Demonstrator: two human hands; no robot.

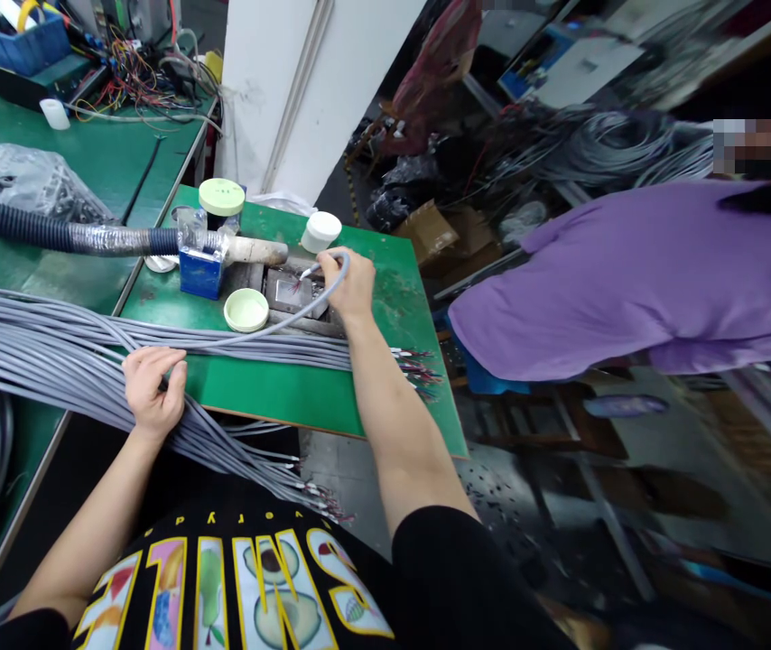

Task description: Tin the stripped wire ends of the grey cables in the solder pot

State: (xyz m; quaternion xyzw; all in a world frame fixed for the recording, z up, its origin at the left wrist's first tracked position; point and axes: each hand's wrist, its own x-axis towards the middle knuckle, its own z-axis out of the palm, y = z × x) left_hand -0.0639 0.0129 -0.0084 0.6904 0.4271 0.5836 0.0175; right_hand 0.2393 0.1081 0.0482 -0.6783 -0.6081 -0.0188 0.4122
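My right hand (353,282) pinches a grey cable (314,305) near its end. Thin, dark reddish wires fan out from the cable's tip just above a shiny silver square surface (292,291) in a grimy metal fixture; whether they touch it I cannot tell. From that hand the cable loops down and runs left along a bundle of grey cables (270,348). My left hand (155,393) rests over the bundle, fingers loosely bent and thumb apart, near the same cable. Stripped, coloured wire ends (419,370) show at the bundle's right end.
Beside the fixture stand a blue box (200,273) with a corrugated hose (40,226), an open pale-green tub (246,311), a green-lidded jar (221,197) and a white-lidded tub (321,231). More cables (270,465) hang over the front edge. A person in purple (629,280) is at right.
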